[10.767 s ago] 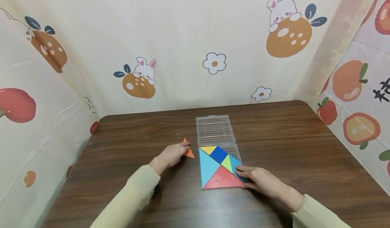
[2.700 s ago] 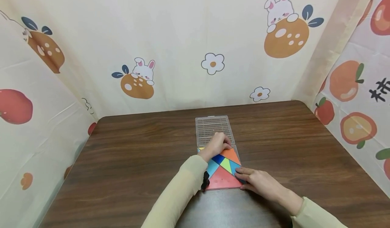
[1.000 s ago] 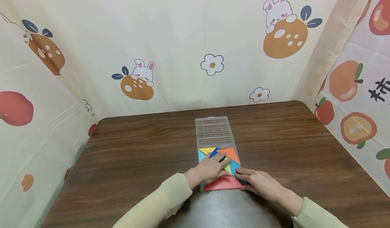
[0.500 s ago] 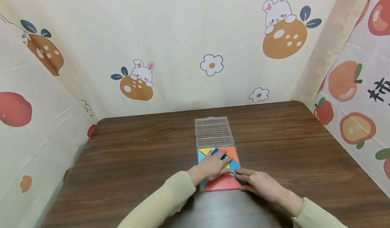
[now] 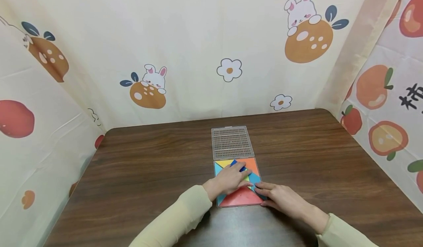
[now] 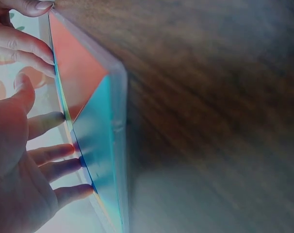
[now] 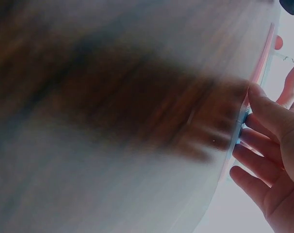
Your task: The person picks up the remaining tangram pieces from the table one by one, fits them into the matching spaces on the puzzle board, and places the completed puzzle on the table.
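Note:
A tangram lies in a clear plastic case (image 5: 242, 206). My left hand (image 5: 228, 181) spreads over its middle with fingertips on the pieces, partly hiding the dark blue square (image 5: 234, 163) and green triangle (image 5: 249, 178). At the far right corner lies an orange triangle (image 5: 252, 164), with a yellow triangle (image 5: 224, 163) at the far left. A red triangle (image 5: 240, 198) fills the near side, a light-blue triangle (image 6: 99, 136) the left. My right hand (image 5: 281, 195) rests its nearly straight fingers on the right-hand blue piece (image 5: 254, 178), its thumb (image 7: 263, 104) against the case's near corner.
The case's perforated lid (image 5: 232, 142) lies folded back flat on the far side. The dark wooden table (image 5: 148, 159) extends around it. A printed curtain (image 5: 198, 93) hangs behind the table's far edge and at both sides.
The left hand carried the orange triangle from the table left of the case into its far right corner, then moved onto the middle pieces. The right hand stayed at the near right corner.

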A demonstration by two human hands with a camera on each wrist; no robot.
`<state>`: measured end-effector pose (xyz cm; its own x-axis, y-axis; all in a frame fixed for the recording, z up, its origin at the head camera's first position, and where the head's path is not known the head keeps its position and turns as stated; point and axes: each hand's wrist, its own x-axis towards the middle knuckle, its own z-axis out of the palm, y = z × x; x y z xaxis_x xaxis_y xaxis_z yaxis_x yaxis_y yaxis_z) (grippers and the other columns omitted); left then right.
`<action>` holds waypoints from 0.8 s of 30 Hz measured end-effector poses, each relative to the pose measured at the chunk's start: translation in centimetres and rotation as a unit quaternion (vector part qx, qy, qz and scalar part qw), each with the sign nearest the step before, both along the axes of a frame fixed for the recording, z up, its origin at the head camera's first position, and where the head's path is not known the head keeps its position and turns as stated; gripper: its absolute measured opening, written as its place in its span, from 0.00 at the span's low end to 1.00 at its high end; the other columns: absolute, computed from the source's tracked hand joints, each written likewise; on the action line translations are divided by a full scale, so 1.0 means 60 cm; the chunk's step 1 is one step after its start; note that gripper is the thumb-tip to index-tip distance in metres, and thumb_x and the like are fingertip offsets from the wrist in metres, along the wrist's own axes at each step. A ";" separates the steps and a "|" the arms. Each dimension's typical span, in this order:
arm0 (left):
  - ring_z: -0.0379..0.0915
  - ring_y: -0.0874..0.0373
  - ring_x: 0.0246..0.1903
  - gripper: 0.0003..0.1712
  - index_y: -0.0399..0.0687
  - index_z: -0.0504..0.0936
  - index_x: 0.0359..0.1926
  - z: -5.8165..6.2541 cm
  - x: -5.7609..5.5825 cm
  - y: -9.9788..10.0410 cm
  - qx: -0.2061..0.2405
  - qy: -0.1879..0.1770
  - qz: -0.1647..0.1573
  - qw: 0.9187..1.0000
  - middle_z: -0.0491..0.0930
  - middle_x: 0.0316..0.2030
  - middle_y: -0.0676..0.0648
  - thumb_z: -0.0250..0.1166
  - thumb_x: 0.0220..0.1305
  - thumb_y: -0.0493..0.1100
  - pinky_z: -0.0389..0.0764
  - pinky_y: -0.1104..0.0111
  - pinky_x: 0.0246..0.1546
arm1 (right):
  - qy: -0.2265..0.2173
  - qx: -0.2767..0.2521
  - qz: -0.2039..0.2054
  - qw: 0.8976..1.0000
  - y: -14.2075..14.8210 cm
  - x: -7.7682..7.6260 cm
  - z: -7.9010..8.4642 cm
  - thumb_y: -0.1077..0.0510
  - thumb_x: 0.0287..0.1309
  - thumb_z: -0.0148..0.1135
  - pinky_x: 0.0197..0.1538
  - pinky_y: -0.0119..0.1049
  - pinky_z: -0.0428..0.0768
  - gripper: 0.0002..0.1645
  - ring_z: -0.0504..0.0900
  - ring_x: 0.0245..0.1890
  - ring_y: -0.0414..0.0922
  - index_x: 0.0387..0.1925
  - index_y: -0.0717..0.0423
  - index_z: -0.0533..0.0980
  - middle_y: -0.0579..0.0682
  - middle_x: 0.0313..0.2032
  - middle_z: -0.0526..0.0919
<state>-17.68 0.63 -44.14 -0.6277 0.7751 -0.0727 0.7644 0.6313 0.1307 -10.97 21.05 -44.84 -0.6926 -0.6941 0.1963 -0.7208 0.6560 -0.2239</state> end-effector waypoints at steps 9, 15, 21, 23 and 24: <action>0.62 0.54 0.55 0.28 0.47 0.71 0.56 -0.003 -0.011 -0.009 0.046 -0.003 -0.014 0.999 0.64 0.57 0.41 0.44 0.64 0.59 0.67 0.66 0.52 | -0.019 0.003 0.001 1.000 -0.002 -0.003 0.005 0.55 0.48 0.64 0.39 0.40 0.77 0.23 0.77 0.45 0.48 0.47 0.61 0.76 0.55 0.48 0.77; 0.59 0.55 0.58 0.31 0.43 0.67 0.59 0.004 -0.010 -0.018 0.044 0.002 0.015 0.999 0.62 0.59 0.43 0.44 0.65 0.59 0.65 0.63 0.54 | -0.023 0.005 0.006 1.000 -0.003 -0.007 0.005 0.54 0.47 0.65 0.39 0.40 0.77 0.23 0.78 0.43 0.47 0.45 0.61 0.77 0.55 0.47 0.77; 0.48 0.55 0.63 0.32 0.46 0.58 0.65 0.003 0.001 -0.032 0.038 0.031 0.075 0.996 0.56 0.63 0.47 0.40 0.66 0.59 0.61 0.54 0.55 | -0.020 -0.009 -0.011 1.000 0.000 -0.007 0.005 0.53 0.48 0.65 0.41 0.42 0.76 0.23 0.76 0.46 0.49 0.45 0.61 0.77 0.55 0.48 0.76; 0.46 0.54 0.64 0.33 0.46 0.56 0.65 0.002 0.005 -0.040 0.048 0.038 0.098 0.993 0.54 0.64 0.46 0.40 0.66 0.60 0.59 0.53 0.56 | -0.024 -0.009 -0.028 0.999 0.000 -0.009 0.007 0.53 0.49 0.64 0.43 0.42 0.75 0.24 0.74 0.49 0.49 0.47 0.60 0.76 0.55 0.50 0.75; 0.45 0.53 0.64 0.34 0.46 0.56 0.66 0.004 0.007 -0.045 0.055 0.038 0.111 0.992 0.53 0.65 0.46 0.40 0.66 0.60 0.58 0.53 0.56 | -0.024 -0.010 -0.037 0.999 0.001 -0.010 0.007 0.53 0.49 0.64 0.44 0.43 0.75 0.25 0.73 0.51 0.50 0.48 0.60 0.75 0.55 0.51 0.74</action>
